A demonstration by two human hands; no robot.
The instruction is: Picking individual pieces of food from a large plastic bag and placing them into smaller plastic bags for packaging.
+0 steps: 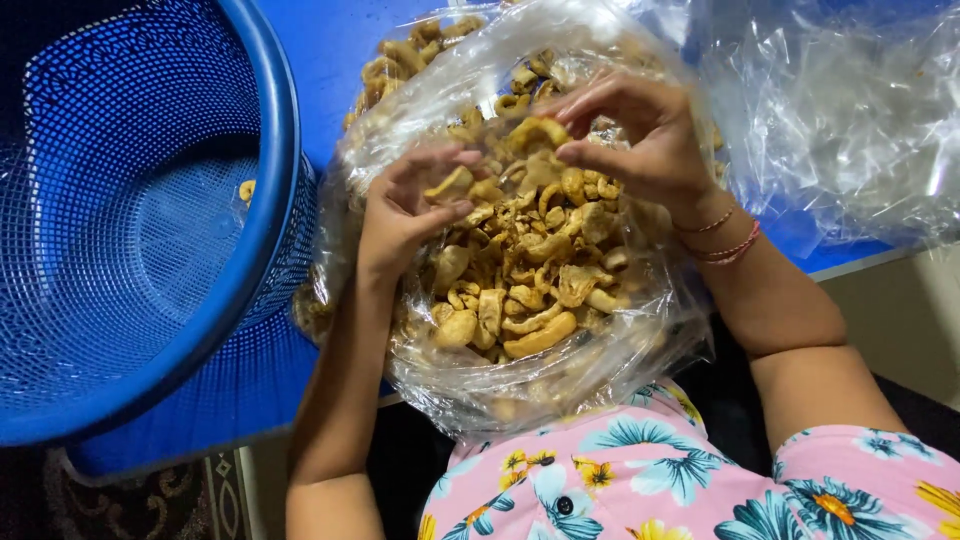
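Hands at the mouth of a clear plastic bag point(520, 385) of golden curled fried snacks point(520, 280). Left hand point(405, 215) pinches one piece; right hand point(640, 140) fingers are curled, holding the film just above the heap. Film should be gathered evenly, pieces uncrushed.

Blue table point(330, 50): basket point(150, 230), snack bag point(520, 250).

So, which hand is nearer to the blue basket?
Left. The left hand is inside the clear bag of fried snacks, just beside the blue basket; the right hand is on the bag's far side.
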